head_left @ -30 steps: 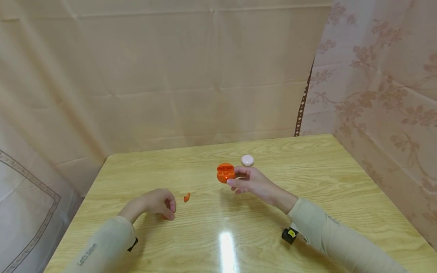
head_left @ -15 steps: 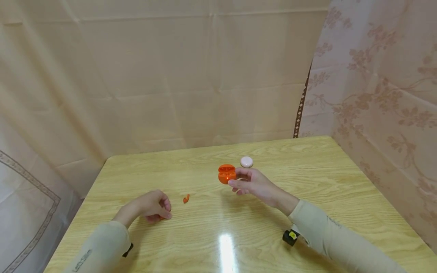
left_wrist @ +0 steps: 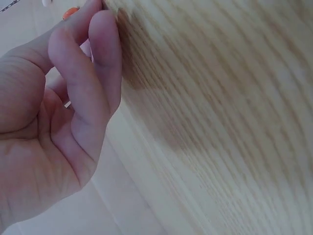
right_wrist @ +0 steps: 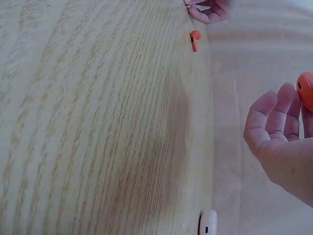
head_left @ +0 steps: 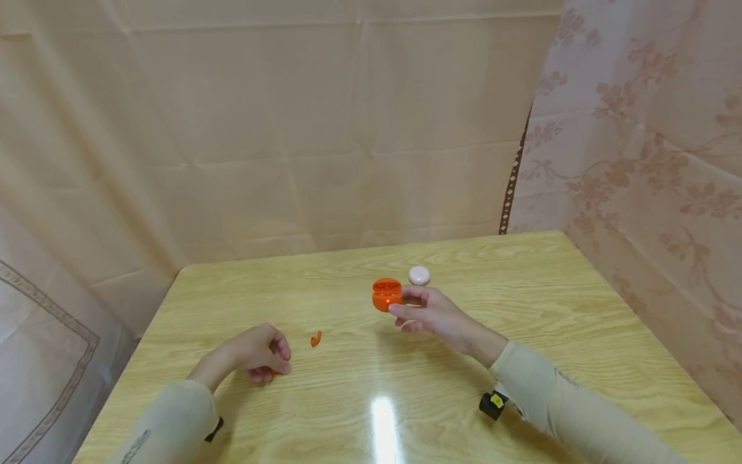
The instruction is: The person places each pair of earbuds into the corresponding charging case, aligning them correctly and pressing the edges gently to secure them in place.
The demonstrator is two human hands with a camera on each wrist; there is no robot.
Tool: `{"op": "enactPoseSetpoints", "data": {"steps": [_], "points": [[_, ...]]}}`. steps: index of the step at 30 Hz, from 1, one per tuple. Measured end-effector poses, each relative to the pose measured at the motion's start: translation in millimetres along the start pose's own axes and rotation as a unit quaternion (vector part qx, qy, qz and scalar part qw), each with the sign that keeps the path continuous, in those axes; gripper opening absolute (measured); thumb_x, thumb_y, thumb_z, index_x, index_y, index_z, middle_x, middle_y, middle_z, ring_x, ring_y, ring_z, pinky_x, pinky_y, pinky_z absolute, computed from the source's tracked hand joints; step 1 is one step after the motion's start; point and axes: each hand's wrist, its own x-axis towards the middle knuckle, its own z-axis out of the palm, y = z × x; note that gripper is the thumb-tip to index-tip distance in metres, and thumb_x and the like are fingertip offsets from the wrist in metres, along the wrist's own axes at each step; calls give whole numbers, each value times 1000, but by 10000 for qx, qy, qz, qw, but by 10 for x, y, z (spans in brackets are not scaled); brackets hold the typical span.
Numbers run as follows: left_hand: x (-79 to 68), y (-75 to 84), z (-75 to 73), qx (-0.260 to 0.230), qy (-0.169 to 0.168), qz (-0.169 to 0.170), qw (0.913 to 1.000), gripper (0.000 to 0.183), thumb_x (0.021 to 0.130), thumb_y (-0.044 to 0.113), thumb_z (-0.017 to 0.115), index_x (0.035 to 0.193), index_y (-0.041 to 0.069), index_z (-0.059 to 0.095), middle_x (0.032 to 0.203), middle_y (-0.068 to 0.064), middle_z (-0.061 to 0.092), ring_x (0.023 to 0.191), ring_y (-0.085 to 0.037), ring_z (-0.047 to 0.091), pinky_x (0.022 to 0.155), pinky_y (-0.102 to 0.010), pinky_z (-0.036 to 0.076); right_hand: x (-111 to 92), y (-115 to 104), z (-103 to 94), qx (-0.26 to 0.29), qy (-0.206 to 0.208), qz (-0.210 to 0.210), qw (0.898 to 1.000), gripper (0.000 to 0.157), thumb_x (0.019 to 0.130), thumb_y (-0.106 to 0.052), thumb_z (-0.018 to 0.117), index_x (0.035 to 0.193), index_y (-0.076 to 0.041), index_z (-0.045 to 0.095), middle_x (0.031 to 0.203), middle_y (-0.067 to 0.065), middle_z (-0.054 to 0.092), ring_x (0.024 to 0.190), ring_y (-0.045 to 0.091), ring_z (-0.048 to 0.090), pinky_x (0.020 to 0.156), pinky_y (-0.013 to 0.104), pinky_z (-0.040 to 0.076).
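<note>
My right hand holds a round orange earbud case above the table, thumb in front and fingers behind, its lid flipped up. In the right wrist view the case appears at the right edge. Low over the table on the left, my left hand pinches an orange earbud, mostly covered by the thumb and fingers. Another orange earbud lies on the wood between the two hands. The left wrist view shows the left fingers curled near the tabletop, with the pinched earbud hidden.
A pale round case sits on the table just behind the right hand. The wooden table ends at a beige curtain at the back. A floral curtain hangs along the right side.
My left hand has shifted slightly left, away from the lying earbud, with the orange piece still in its fingers. The right hand with the open case has barely moved.
</note>
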Motion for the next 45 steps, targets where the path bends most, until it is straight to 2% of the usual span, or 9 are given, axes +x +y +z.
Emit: {"op": "enactPoseSetpoints", "data": {"steps": [5,10,16,23,30,34,40,42,45], "points": [[7,-64,-23,15,6,474,9989,21,85,9,83,91,3,63,70,-3,58,53,-12,52,46,-26,49,23,24,-5,38,-25,3,10000,49,97,-21,72,135,3,54,117,13,64,92,22,63,89,42,55],[31,-98,-31,242,-13,915,9955,21,84,8,83,91,3,64,76,-2,55,53,-11,50,44,-26,46,15,39,-4,81,46,24,10000,49,96,-21,73,134,4,54,114,10,65,91,21,63,89,44,56],[15,-56,-24,666,227,941,9931,23,82,13,86,87,7,64,76,-1,57,59,-13,51,46,-28,47,-4,33,-27,131,76,8,9999,51,96,-22,73,135,5,53,114,10,64,90,22,62,87,42,56],[-32,-120,-49,764,296,790,9935,24,85,22,84,85,12,63,62,4,53,45,-8,42,42,-23,37,5,34,-13,200,18,35,9998,51,96,-21,73,135,4,53,114,10,64,90,21,62,87,41,56],[-4,-157,-73,971,485,1143,9875,19,88,24,81,87,14,65,65,2,58,45,-8,46,42,-26,42,7,46,-13,253,-54,6,9997,46,97,-19,71,133,3,54,114,10,62,90,21,62,86,40,56],[14,-90,-66,860,622,1449,9837,15,91,24,78,89,16,67,71,-1,62,45,-10,48,40,-26,43,12,36,-3,243,-71,19,9997,46,97,-19,71,133,3,54,115,11,62,90,21,62,87,40,56],[47,161,-22,1112,1153,2215,9619,5,93,14,75,98,12,73,85,3,68,62,-11,59,53,-27,50,28,34,2,202,-31,20,9998,46,98,-19,71,134,3,54,115,11,63,90,21,62,86,39,56],[60,210,1,1219,1335,2317,9558,9,93,9,73,102,9,75,88,4,69,65,-10,60,58,-26,51,35,36,5,214,-7,39,9998,47,97,-20,71,134,3,54,113,9,63,90,21,62,85,39,56],[89,228,37,1151,1555,2366,9521,14,94,7,72,107,7,75,94,2,71,60,-8,58,57,-26,51,39,38,10,230,7,84,9997,48,97,-20,72,135,4,53,114,10,63,90,21,62,86,40,56]]}}
